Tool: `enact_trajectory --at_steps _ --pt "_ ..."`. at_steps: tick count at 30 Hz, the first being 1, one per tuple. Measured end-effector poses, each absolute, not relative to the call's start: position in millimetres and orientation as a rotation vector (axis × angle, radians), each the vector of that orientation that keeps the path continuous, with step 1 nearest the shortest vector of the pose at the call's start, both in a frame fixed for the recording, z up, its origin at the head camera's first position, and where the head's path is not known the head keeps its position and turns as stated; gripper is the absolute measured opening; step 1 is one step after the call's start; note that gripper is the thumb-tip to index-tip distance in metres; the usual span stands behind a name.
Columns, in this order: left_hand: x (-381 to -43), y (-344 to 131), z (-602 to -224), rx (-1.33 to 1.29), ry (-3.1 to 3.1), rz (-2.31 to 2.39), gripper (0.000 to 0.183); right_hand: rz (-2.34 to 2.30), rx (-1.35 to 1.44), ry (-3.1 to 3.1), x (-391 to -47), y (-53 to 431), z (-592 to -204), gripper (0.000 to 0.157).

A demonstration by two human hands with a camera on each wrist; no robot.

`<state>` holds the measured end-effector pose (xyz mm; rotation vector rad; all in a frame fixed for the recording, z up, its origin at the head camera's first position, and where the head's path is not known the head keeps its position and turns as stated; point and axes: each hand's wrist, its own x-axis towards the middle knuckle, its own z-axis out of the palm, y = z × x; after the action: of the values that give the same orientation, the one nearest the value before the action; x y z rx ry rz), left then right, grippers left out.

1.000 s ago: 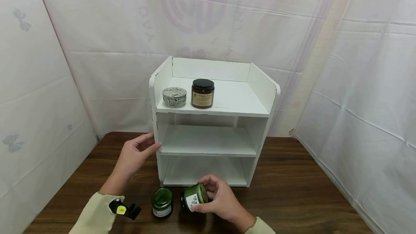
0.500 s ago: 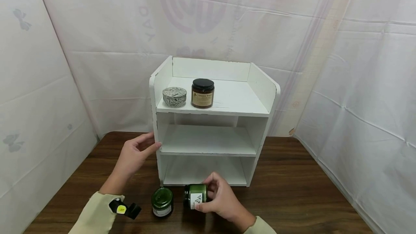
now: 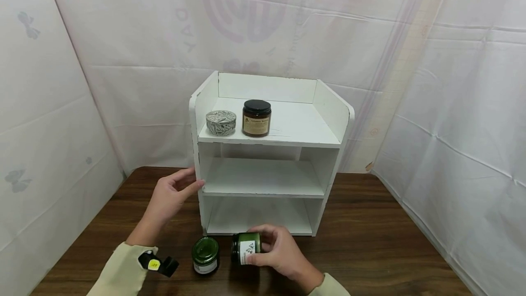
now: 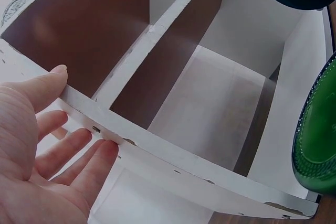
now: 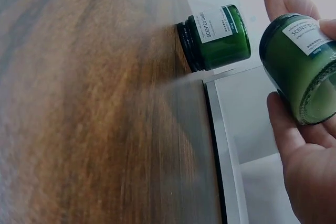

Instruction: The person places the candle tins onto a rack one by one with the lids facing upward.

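My right hand holds a green glass scented candle jar between thumb and fingers. That jar lies tilted on its side above the table, dark lid to the left, white label facing me. Left of it, a matching candle jar stands upside down, its dark lid on the tabletop. My left hand touches the left side panel of a white shelf unit. Its thumb lies over the panel's front edge; the relaxed fingers rest along the outer face.
On the top shelf stand a round leaf-patterned tin and an amber jar with a black lid. The shelf unit's two lower compartments open forward. White sheeting hangs behind and beside the brown wooden table.
My right hand has turned the held jar from a slant to nearly level, and its fingers have shifted over the jar. My left hand and the standing jar have stayed put.
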<state>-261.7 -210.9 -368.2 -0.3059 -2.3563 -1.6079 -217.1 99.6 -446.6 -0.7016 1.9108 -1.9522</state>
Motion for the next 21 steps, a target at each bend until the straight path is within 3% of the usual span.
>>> enact_trajectory --at_steps 21 --pt "-261.9 -210.7 -368.2 -0.314 -2.364 -1.572 0.055 -2.044 -0.721 1.868 -220.0 103.0 -446.7 0.054"
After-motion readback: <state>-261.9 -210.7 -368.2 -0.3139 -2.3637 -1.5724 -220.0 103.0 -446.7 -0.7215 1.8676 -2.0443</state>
